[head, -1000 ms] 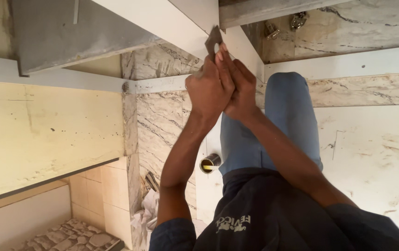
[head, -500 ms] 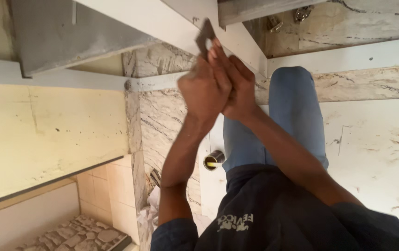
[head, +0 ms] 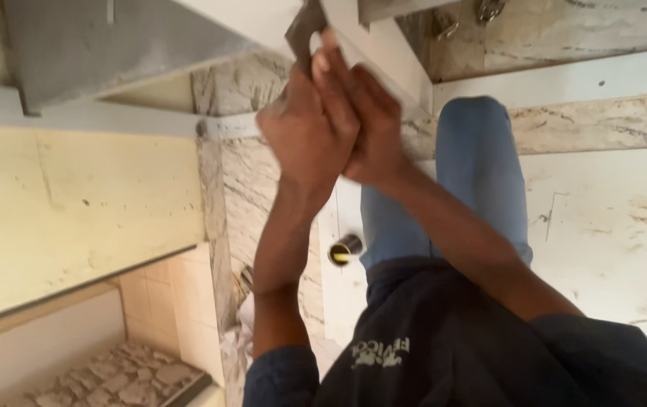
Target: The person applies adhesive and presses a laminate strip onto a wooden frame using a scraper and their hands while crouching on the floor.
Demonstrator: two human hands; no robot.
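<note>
Gripping a flat grey blade (head: 302, 30), both hands are raised together against a white board (head: 383, 53) that runs diagonally across the top of the view. The left hand (head: 304, 132) is closed around the lower part of the blade, its fingers (head: 334, 90) pressed together and curled. The right hand (head: 376, 128) lies against the left hand, touching it, with its fingers wrapped over the same grip; whether they touch the blade itself cannot be told. The blade sticks up out of the hands, and its upper end lies against the edge of the board. Motion blur hides the exact shape of the blade.

Both forearms run down from the hands to dark sleeves at the bottom of the view. The person wears a dark shirt (head: 444, 347) and blue jeans; one knee (head: 474, 136) is raised just right of the hands, near the right wrist.

Surroundings:
- A marble strip (head: 594, 124) runs along the right side, behind the knee, with a white surface (head: 610, 218) below it.
- A marble panel (head: 237, 188) stands behind the left forearm.
- A small round dark fitting with a yellow centre (head: 344, 250) sits between the left forearm and the jeans, well below the hands.
- A pale yellow panel (head: 74, 211) fills the left side, under a grey slab (head: 112, 38).
- Cream tiles (head: 172, 301) and a patch of broken stone (head: 120, 377) lie at lower left.
- Metal fittings (head: 489, 9) show at the top edge, right of the board.
</note>
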